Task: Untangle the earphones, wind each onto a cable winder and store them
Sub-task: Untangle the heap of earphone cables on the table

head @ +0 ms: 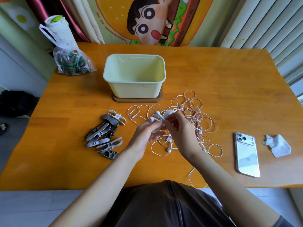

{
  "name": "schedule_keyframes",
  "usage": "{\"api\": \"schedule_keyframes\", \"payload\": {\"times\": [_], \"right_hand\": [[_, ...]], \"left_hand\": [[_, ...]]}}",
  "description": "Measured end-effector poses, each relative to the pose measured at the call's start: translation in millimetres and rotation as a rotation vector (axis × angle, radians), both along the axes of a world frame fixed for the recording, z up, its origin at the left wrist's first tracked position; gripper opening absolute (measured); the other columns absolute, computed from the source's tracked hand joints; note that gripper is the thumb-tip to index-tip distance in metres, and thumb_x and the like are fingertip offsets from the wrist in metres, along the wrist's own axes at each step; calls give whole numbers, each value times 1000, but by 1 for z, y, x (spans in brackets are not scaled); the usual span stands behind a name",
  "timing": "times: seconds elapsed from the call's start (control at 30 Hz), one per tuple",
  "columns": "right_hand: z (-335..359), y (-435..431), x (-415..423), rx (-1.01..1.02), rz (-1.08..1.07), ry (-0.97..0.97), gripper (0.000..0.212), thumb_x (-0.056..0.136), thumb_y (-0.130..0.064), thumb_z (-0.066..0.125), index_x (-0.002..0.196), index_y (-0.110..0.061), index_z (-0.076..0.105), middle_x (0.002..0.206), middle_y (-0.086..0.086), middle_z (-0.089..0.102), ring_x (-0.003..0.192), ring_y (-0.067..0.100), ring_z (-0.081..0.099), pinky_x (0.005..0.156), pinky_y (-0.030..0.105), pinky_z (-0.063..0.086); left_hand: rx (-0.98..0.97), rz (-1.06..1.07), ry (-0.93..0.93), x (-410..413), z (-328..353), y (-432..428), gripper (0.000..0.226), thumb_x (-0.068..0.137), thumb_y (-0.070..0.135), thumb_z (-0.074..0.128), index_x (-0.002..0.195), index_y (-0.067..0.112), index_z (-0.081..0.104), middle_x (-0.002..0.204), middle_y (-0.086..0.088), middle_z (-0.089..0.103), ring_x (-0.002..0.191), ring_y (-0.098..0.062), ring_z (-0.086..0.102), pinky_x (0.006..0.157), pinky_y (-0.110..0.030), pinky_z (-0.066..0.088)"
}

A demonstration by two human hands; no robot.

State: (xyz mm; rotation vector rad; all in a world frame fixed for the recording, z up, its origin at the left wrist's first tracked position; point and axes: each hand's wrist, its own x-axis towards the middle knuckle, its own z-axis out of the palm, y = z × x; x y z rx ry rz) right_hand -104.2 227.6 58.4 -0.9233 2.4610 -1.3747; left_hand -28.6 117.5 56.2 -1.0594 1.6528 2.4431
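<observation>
A tangle of white and pink earphones lies on the wooden table in front of me. Above it, my left hand and my right hand meet. Between them they hold a pale cable winder and a white pair of earbuds, whose two buds stick up from my left fingers. My right fingers pinch the winder and cord. A pile of several grey and white winders lies left of my hands. A pale yellow storage box stands open behind the tangle.
A white phone lies face down at the right, with a crumpled tissue beyond it. At the far left corner sit a plastic bag and a paper cup. One white cord hangs over the table's front edge.
</observation>
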Motion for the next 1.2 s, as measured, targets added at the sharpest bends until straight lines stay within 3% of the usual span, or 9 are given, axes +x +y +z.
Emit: {"api": "schedule_keyframes", "payload": {"times": [0.2,0.47,0.63,0.8,0.93,1.07,1.2], "right_hand": [[3,2,-2,23,9,23,4,89,-8,61,91,-10,64,76,-20,56,72,-6,57,62,6,41],[5,4,-6,62,58,75,6,88,-7,62,92,-7,66,77,-16,55,70,-10,56,64,4,41],[4,2,-5,62,79,70,5,91,-10,59,96,-8,56,83,-8,59,72,-5,58,64,8,43],[5,3,-8,160,125,145,14,84,-13,69,95,-6,65,89,-2,60,73,5,52,65,5,38],[9,3,-10,179,136,193,10,87,-14,65,92,-8,70,89,3,65,74,12,58,66,22,47],[9,0,-10,142,94,191,8,86,-11,66,91,-7,70,81,-5,61,67,-1,51,63,6,40],[9,-2,-5,82,2,109,9,85,-12,68,88,-5,71,74,-10,57,63,-10,49,64,3,38]], "left_hand": [[-44,8,-7,0,-1,-1,16,92,18,60,106,19,67,105,-2,73,97,-17,69,89,-32,41],[-71,19,-25,-1,0,-6,19,90,32,62,106,24,66,105,1,73,97,-20,70,87,-33,45],[-43,5,-27,0,-1,-4,21,94,35,56,105,20,67,102,0,73,91,-20,70,82,-31,45],[14,23,-43,2,-4,1,28,92,38,57,110,18,65,103,-2,73,84,-16,71,82,-30,45],[-21,-3,-31,3,-3,3,23,90,38,59,104,22,66,94,5,74,86,-16,70,85,-32,46],[-56,-6,-12,2,-1,1,24,88,38,59,104,21,66,92,4,74,84,-17,70,80,-30,46],[-107,-15,-10,2,1,-1,25,88,38,60,104,19,65,98,0,73,83,-17,70,79,-29,46]]}}
